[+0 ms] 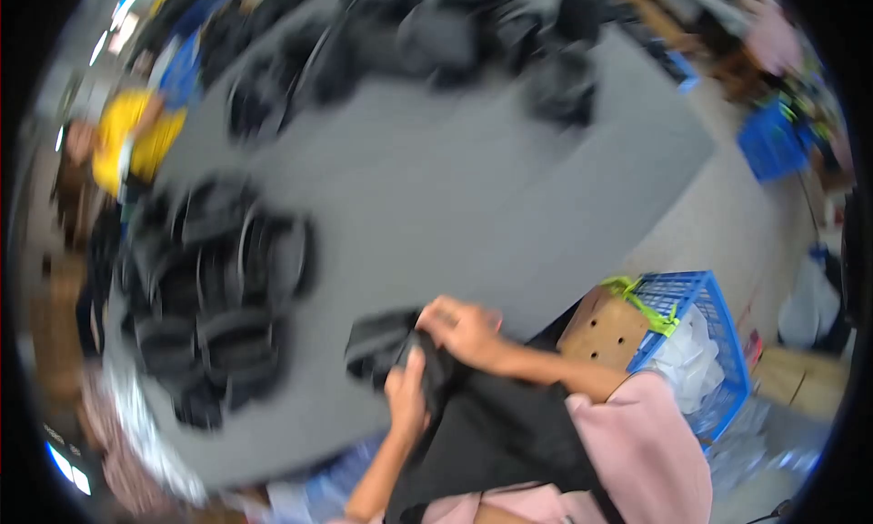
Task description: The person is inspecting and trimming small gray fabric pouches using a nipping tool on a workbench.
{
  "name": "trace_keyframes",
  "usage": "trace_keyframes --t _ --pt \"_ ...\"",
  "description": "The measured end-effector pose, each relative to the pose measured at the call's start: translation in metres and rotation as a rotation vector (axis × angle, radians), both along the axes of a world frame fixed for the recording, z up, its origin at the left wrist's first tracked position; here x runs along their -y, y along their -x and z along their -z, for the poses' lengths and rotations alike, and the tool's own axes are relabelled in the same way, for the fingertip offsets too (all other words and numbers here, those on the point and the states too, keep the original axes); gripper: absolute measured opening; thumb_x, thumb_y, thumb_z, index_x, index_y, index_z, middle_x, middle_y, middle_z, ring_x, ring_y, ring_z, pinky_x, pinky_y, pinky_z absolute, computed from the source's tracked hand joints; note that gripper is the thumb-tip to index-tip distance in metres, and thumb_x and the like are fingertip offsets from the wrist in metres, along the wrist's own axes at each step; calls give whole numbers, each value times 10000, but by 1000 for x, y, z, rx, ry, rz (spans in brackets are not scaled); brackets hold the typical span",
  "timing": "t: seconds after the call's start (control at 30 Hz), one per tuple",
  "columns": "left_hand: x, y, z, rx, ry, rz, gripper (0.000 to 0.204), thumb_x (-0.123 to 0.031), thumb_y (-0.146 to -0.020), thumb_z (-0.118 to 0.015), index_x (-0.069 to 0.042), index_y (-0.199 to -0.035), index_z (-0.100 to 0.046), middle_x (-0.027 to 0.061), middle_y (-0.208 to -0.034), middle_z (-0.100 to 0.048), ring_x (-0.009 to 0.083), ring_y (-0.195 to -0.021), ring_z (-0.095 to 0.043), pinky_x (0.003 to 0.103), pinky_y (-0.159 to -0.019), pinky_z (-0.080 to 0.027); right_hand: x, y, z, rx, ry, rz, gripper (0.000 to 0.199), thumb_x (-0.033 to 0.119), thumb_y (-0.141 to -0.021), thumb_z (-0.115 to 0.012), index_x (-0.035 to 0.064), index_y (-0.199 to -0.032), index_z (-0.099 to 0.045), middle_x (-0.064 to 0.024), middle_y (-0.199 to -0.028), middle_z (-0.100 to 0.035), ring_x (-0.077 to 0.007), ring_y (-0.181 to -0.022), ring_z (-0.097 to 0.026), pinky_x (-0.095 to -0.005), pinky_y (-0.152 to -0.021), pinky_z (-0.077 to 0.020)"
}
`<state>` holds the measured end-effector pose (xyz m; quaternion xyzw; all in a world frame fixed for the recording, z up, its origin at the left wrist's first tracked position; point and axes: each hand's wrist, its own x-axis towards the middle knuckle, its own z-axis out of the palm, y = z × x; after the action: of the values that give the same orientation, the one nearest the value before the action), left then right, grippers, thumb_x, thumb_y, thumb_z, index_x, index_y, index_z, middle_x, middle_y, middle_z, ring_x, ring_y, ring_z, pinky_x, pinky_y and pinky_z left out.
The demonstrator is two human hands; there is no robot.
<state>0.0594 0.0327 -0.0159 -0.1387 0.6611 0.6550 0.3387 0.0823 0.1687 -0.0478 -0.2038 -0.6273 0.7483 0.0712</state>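
Left hand [406,399] and right hand [470,333] grasping black fabric [371,344], near edge of gray tabletop [409,188], dark pile [218,288] at left, blue basket [735,360] at right

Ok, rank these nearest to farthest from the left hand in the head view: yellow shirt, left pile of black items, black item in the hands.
1. Black item: held by the left hand.
2. Left pile of black items: on the table.
3. Yellow shirt: far left, beyond it.
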Motion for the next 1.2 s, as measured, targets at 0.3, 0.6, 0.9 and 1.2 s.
trace_keyframes --t 0.3,0.6,0.9,1.2 --pt "28 4 11 132 -291 -151 223 -151 -911 -541 11 -1063 -528 39 -1010 -596 79 -887 -548 243 -801 -448 -9 -10 -8 -5 -393 -203 300 135 -786 -650 63 -1052 -531 -74 -903 -574 -182 -742 -592 -286 -629 -470" --pt "20 0 8 80 -311 -142 178 -140 -912 -533 3 -1015 -551 29 -961 -602 63 -848 -544 226 -762 -446 -18 -2 -10 -6 -204 -387 190 87 -784 -622 39 -966 -600 -60 -862 -527 -193 -764 -564 -297 -699 -464" --pt "16 5 8 44 -283 -95 172 -177 -918 -533 -7 -930 -561 -11 -851 -574 22 -743 -481 192 -644 -405 -23 4 -17 -129 -650 -406 227 56 -718 -669 65 -943 -645 -45 -751 -535 -165 -611 -514 -261 -576 -414" --pt "27 -2 27 28 -224 -79 232 -205 -903 -569 -79 -758 -439 -46 -735 -478 6 -655 -384 168 -554 -339 -23 6 -22 -243 -845 -371 167 119 -723 -677 109 -888 -649 -11 -735 -520 -185 -563 -531 -320 -513 -387"
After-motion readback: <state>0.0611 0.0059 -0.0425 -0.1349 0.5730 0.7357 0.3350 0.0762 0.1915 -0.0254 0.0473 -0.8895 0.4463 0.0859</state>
